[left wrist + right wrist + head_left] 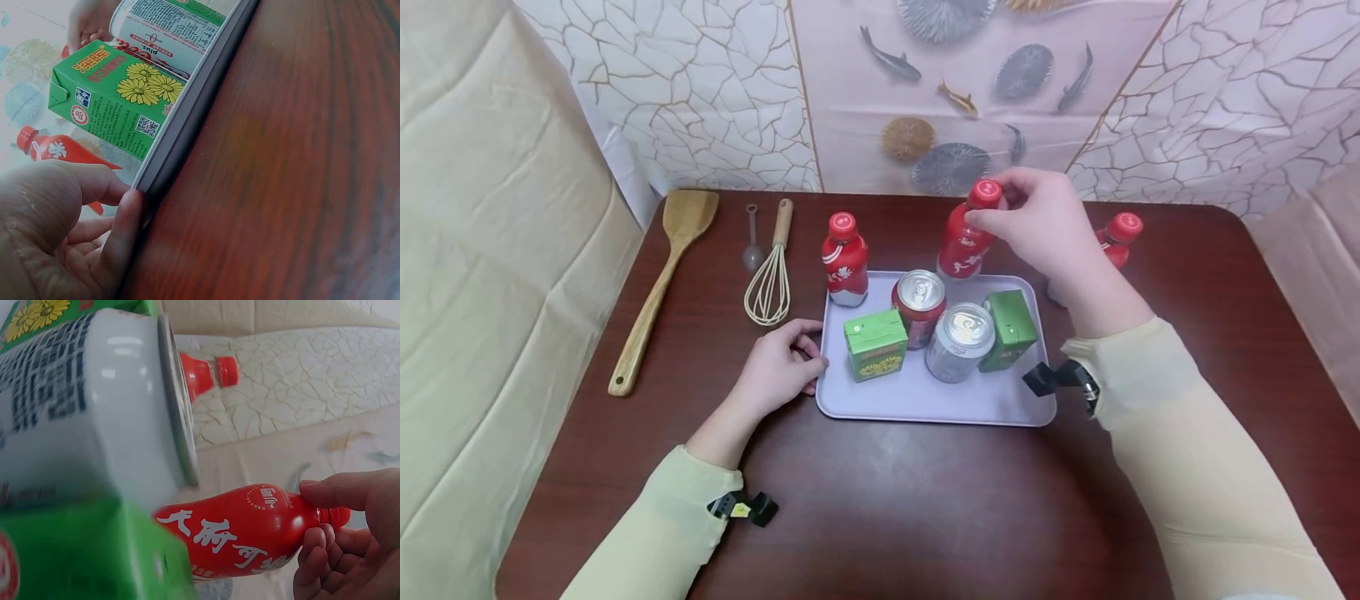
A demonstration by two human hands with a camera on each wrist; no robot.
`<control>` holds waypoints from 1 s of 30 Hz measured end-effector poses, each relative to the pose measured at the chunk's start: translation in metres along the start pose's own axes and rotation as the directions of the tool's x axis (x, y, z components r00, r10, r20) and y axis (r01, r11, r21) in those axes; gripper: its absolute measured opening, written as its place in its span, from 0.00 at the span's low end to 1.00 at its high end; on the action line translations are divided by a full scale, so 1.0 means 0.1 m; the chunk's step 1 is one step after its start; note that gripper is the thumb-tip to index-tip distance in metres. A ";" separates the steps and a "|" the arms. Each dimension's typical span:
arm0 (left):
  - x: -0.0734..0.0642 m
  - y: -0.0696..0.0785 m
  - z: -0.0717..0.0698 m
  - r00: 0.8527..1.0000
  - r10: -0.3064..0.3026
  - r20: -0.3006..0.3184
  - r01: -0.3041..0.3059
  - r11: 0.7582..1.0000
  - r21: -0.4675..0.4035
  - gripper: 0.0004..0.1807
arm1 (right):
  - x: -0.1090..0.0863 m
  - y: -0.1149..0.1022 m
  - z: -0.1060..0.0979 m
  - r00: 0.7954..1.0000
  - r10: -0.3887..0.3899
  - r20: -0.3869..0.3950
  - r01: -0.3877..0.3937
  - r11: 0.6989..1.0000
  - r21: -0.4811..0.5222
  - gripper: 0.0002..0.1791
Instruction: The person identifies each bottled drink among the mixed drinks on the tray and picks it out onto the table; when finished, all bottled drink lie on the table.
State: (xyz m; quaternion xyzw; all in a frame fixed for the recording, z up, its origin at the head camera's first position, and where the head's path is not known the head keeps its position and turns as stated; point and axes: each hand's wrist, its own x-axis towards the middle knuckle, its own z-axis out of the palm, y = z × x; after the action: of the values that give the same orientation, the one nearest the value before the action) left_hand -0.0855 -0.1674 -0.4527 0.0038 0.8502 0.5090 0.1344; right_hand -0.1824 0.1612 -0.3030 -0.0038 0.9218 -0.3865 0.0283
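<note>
My right hand [1037, 221] grips a red bottle [964, 242] by its neck, at the tray's back edge in the head view. The right wrist view shows the thumb and curled fingers around the neck of this bottle [237, 528]. At the left rim of the lilac tray [917, 404], my left hand [778, 362] pinches the edge between thumb and finger. On the tray stand another red bottle [846, 267], a red can [917, 308], a silver-white can [958, 346] and two green drink cartons, one at left [877, 346] and one at right [1009, 329].
A third red bottle [1118, 237] stands right of the tray, partly hidden by my right forearm. Left of the tray lie a whisk [769, 283], a small grey spoon [752, 250] and a wooden spatula [658, 292]. A patterned cloth [700, 92] hangs behind the table.
</note>
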 end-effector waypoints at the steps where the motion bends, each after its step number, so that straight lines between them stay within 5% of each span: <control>1: -0.01 -0.01 0.00 1.000 -0.006 0.002 0.006 1.000 0.001 0.26 | -0.02 0.03 -0.02 1.000 0.012 -0.001 -0.012 1.000 -0.002 0.26; 9: -0.04 -0.05 0.03 1.000 -0.014 -0.002 0.014 1.000 -0.010 0.27 | -0.21 0.27 -0.25 0.996 0.092 -0.023 -0.092 0.996 -0.014 0.32; 17: -0.02 0.02 0.00 1.000 0.002 -0.002 -0.002 1.000 -0.012 0.27 | -0.45 0.46 -0.58 0.990 0.080 -0.116 -0.089 0.993 -0.075 0.32; 30: 0.00 0.01 0.00 1.000 0.003 0.005 -0.002 1.000 -0.008 0.27 | -0.70 0.88 -0.76 0.982 0.102 -0.157 -0.120 0.986 -0.114 0.32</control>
State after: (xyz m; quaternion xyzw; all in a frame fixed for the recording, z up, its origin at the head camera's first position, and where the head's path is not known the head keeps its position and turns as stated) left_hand -0.0857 -0.1668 -0.4521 0.0055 0.8479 0.5124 0.1357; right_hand -0.1153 0.2786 -0.3091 0.0750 0.9422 -0.3259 -0.0200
